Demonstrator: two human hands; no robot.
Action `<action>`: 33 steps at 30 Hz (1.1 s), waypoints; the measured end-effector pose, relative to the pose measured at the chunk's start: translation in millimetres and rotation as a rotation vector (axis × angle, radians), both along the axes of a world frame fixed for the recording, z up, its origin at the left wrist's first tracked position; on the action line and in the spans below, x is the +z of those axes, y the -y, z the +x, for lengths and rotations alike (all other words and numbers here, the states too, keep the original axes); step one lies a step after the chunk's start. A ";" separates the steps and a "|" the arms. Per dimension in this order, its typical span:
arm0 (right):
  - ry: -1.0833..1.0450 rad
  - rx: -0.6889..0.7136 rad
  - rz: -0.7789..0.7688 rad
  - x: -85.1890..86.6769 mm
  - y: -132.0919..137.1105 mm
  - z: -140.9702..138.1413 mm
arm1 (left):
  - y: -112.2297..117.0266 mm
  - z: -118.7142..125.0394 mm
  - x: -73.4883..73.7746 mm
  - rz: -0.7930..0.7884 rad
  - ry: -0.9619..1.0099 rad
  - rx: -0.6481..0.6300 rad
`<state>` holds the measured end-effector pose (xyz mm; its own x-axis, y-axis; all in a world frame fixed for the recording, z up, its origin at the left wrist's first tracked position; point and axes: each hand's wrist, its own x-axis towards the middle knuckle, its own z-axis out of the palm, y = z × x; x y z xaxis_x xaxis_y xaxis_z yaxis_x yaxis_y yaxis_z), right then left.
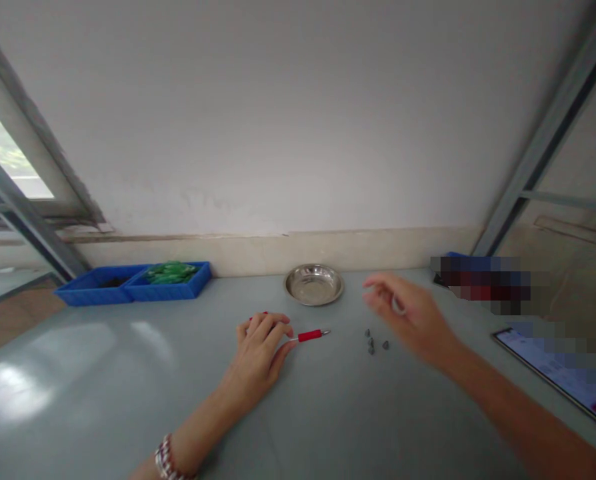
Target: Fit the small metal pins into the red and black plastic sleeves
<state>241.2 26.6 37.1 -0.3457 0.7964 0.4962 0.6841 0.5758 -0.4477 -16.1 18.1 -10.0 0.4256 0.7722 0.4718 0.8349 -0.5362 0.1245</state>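
Observation:
My left hand (263,347) rests low over the table with its fingers wrapped round a pen (310,335). The pen has a red grip and a silver cone tip, which point to the right; the rest of it is mostly hidden by the fingers. Bits of red show behind the knuckles. My right hand (413,317) hovers to the right, slightly blurred, its fingers bent and thumb and forefinger apart. A pale ring shape shows among its fingers. Just left of and below that hand, several small grey metal pieces (371,343) lie loose on the table.
A round steel dish (314,285) stands near the wall. Two blue trays (164,291) sit at the back left, one with green pieces, the other with something dark. At the right, a phone-like screen (553,373) lies beside a pixelated area. The grey table (178,413) meets the wall behind.

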 end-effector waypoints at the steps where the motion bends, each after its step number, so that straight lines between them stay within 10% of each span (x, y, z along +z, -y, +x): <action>1: 0.051 0.020 -0.027 -6.7 -2.0 -4.8 | 1.4 -0.2 0.6 0.008 0.000 -0.002; 8: 0.238 0.148 -0.114 -45.6 -4.9 -25.3 | 9.2 0.6 4.3 0.076 0.006 -0.039; 33: -0.151 0.281 -0.211 -56.5 5.4 -34.1 | 22.6 15.9 10.4 0.062 0.027 -0.149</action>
<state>207.1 21.2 -19.4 -0.5008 0.7710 0.3933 0.4295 0.6159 -0.6605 -0.2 -4.5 0.4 0.5197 0.6708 0.5291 0.7425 -0.6610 0.1086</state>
